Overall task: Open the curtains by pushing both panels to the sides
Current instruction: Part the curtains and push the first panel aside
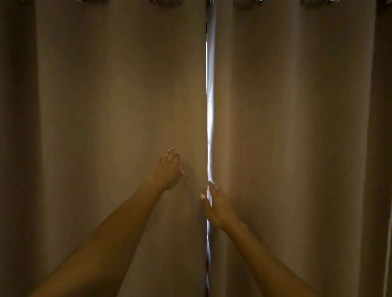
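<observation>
Two beige curtain panels fill the view, the left panel and the right panel, hanging side by side. A thin bright slit of daylight runs down between their inner edges. My left hand lies flat on the left panel, fingers extended, a little left of its inner edge. My right hand is lower, at the slit itself, with the fingers against the inner edge of the right panel and the thumb over the gap. Neither hand visibly clasps fabric.
Metal eyelets show along the top edge where the panels hang. Deep folds darken the far left and far right of the fabric. Nothing else is visible in the dim room.
</observation>
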A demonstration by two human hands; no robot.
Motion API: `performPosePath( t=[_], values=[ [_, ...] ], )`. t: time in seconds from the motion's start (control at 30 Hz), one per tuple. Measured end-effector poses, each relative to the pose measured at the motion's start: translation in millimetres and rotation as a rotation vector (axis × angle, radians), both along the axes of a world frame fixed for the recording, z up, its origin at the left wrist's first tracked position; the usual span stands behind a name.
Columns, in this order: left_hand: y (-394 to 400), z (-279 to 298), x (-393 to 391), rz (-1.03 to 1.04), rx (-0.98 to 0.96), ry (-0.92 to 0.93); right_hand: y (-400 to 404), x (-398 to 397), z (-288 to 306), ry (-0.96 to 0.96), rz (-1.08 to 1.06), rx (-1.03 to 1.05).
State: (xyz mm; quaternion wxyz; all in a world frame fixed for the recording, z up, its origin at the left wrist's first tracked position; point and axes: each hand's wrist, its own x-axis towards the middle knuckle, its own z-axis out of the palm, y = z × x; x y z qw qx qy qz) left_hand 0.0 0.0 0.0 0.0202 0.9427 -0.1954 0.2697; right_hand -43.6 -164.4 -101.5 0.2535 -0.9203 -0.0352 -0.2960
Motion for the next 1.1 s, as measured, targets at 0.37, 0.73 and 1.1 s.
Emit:
performPosePath(
  t=[0.37,0.73,1.1],
  values=[
    [-68,122,55,-0.005,0.241,-0.548,27,103,24,-0.322,0.074,0.421],
    [-28,161,109,0.202,0.437,-0.562,55,169,57,-0.277,0.34,0.478],
    [57,170,143,0.348,0.489,-0.599,142,211,71,-0.217,0.533,0.475]
  ],
)
